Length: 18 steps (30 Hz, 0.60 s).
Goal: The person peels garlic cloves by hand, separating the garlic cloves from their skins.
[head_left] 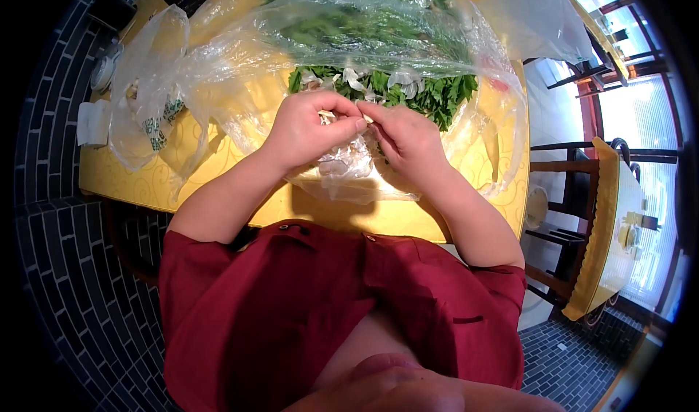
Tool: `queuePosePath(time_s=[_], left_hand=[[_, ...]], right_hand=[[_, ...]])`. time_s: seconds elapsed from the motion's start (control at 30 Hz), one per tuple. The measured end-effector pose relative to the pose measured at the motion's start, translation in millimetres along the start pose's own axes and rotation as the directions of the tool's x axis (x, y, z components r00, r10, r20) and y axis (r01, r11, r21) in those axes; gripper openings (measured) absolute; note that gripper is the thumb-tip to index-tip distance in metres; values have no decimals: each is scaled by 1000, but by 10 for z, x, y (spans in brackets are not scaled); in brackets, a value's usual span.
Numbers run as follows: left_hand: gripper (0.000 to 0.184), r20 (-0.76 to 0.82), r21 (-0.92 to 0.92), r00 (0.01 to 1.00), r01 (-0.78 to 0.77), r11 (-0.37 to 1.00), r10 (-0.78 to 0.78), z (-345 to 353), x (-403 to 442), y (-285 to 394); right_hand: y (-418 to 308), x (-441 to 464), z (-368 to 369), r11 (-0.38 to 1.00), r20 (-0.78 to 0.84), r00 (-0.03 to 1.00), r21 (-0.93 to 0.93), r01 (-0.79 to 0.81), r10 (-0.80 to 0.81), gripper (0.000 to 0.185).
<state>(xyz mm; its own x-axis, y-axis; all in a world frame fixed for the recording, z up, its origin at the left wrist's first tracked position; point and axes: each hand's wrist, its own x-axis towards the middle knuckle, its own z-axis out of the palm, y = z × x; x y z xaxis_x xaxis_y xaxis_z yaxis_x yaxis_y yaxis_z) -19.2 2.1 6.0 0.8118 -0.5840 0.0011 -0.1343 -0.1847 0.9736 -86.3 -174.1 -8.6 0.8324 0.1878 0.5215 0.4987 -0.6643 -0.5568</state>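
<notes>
My left hand [309, 127] and my right hand [409, 134] meet over the near part of the table, fingertips pinched together. Between them is a small pale garlic clove [368, 119], mostly covered by the fingers. Another whitish bit [327, 118] shows inside the curl of my left hand. Below the hands, a crumpled clear plastic bag [342, 166] holds pale pieces that I cannot make out well. White papery garlic skins [408, 83] lie on green leafy herbs [453, 97] just beyond my fingers.
A large clear plastic bag [240, 44] spreads over more greens at the back. On the left stand a printed plastic bag [154, 124] and a white box [92, 124]. The yellow-clothed table [131, 183] ends near my body. Chairs [564, 193] and another table [608, 230] are at right.
</notes>
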Motion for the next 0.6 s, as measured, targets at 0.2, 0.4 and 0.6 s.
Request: queuePosePath(time_s=[0.2,0.4,0.6], left_hand=[[17,5,-14,1000,26,1000,-26,0,5,-36],[15,9,-42,999,42,998,-41,-3,4,-38],[15,26,-59,996,90,994,-88,-4,-3,4]], right_hand=[[4,-18,-2,998,-31,998,-32,56,-57,29],[4,-18,10,998,-38,997,-33,59,-61,29],[9,-17,5,995,-49,994,-38,95,-97,30]])
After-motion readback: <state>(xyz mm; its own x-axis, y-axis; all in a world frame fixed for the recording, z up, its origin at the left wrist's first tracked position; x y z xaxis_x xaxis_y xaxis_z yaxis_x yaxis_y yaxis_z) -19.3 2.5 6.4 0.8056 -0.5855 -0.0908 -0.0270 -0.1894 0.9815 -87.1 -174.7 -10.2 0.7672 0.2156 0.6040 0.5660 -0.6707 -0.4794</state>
